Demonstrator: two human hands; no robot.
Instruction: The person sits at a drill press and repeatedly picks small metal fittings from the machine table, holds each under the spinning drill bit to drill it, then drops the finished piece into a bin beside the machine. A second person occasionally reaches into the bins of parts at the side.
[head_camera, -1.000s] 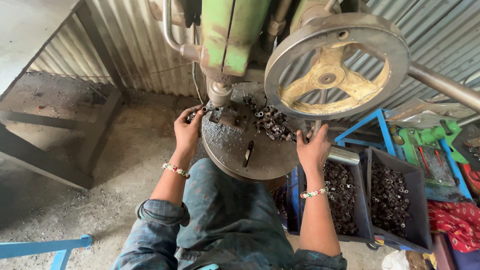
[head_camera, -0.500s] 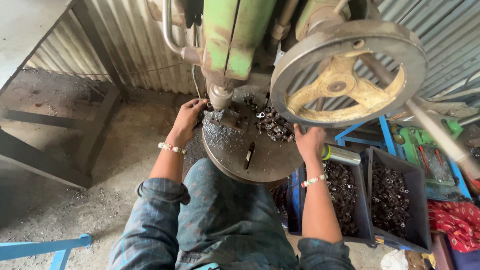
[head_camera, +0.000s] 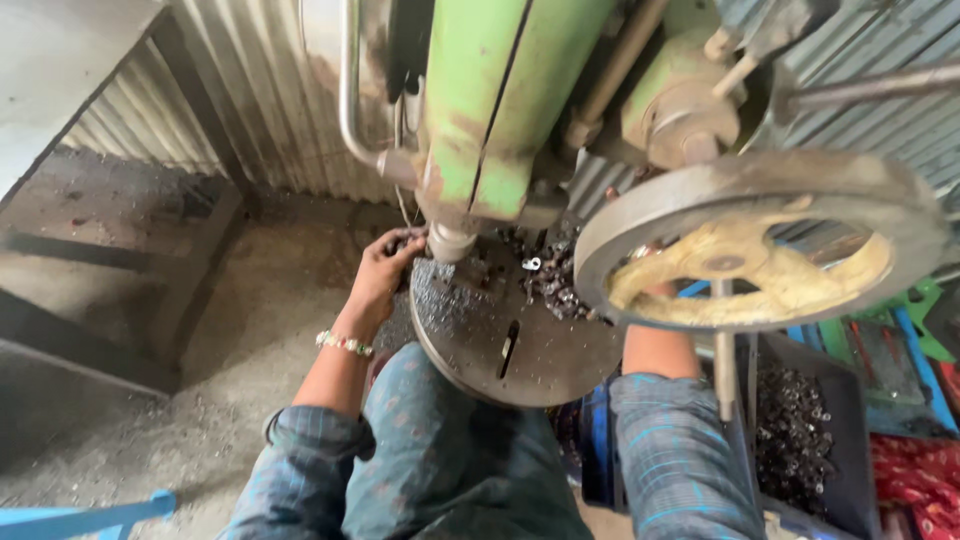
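Observation:
I sit at a green drill press (head_camera: 500, 110) with a round dark metal table (head_camera: 500, 340). My left hand (head_camera: 385, 270) reaches to the table's left edge beside the spindle (head_camera: 450, 240), fingers curled around small dark metal pieces. My right hand is hidden behind the large handwheel (head_camera: 760, 240); only its forearm (head_camera: 655, 350) shows below the rim. A pile of small metal nuts (head_camera: 555, 275) lies on the back of the table.
A dark bin (head_camera: 810, 430) of metal nuts stands at the right, with blue frame parts and a red cloth (head_camera: 915, 475) beyond. Corrugated metal wall behind. A dark bench frame (head_camera: 120, 250) stands at the left on the dusty concrete floor.
My view has moved closer and lower. The handwheel now covers my right hand, which was on the table's right edge. My left hand stays by the spindle.

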